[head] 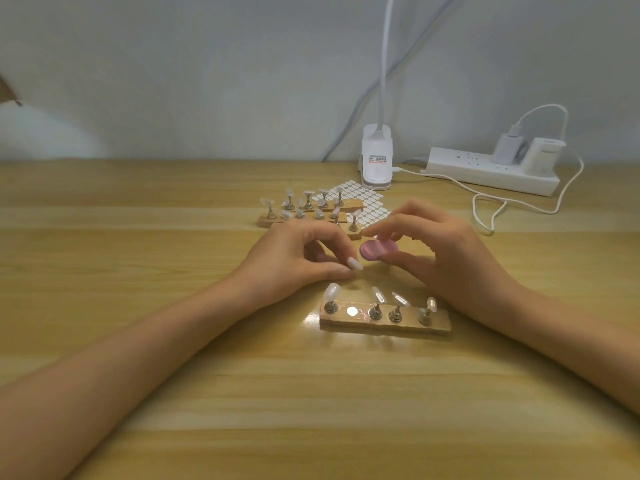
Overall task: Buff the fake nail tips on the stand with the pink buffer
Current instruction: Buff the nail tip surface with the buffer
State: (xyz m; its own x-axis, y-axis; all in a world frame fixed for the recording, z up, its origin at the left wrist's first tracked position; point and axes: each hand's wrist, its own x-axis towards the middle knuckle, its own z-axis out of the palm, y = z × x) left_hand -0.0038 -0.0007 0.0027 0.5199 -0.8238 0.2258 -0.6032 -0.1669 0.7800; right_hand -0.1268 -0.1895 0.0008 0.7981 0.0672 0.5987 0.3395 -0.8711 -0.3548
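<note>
The left hand (298,258) pinches one fake nail tip (354,263) between thumb and forefinger. The right hand (446,247) holds the pink buffer (378,251) in curled fingers, its end just beside that tip. The wooden stand (384,322) lies on the table (173,341) at six o'clock from both hands, carrying four tips and one bare magnet spot (352,310). More stands (308,211) sit at twelve o'clock, and a power strip (485,171) at two.
</note>
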